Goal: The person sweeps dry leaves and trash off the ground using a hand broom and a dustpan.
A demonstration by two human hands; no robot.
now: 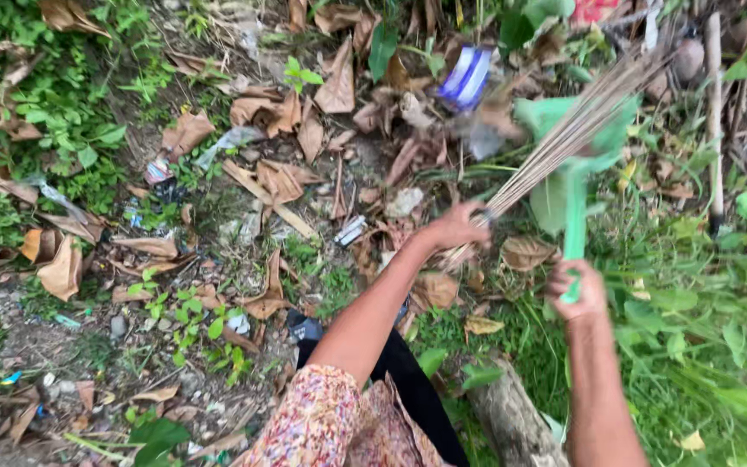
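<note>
My left hand (pixel 457 227) grips the base of a stick broom (pixel 569 134), a bundle of thin brown ribs that fans out up and to the right. My right hand (pixel 579 291) is closed round the handle of a green plastic dustpan (pixel 569 164), held upright just right of the broom. The broom's ribs cross in front of the dustpan's scoop. Both are blurred by motion. Dry brown leaves (pixel 280 180) and bits of litter cover the ground under them, among them a blue and white wrapper (pixel 466 78).
Green weeds (pixel 62 112) fill the upper left and grass (pixel 702 329) the right. A thick log (pixel 512 419) lies by my feet at the bottom. A thin upright stick (pixel 714 112) stands at the far right. Small wrappers (pixel 159 171) lie among the leaves.
</note>
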